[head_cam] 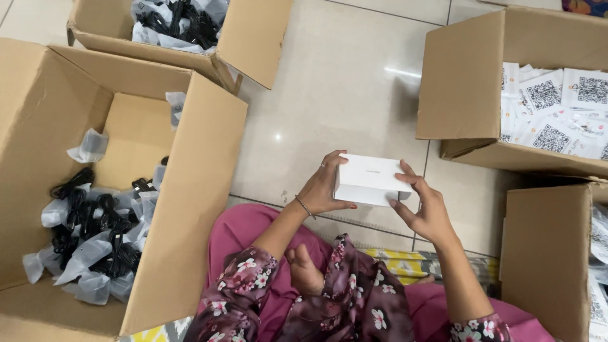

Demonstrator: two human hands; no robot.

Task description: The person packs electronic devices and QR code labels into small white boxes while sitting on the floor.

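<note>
A small white box (368, 178) is held above the tiled floor between both my hands. My left hand (323, 187) grips its left end, with a thin bracelet on that wrist. My right hand (425, 206) holds the right end, fingers spread along the side. I sit cross-legged in pink trousers and a dark floral top, one bare foot (305, 269) showing below the box.
A big cardboard box (190, 190) on the left holds several bagged black cables (95, 234). Another carton (247, 44) with cables stands at the top. On the right, a carton (462, 82) holds white printed leaflets (557, 107); a further carton (544, 253) is below it.
</note>
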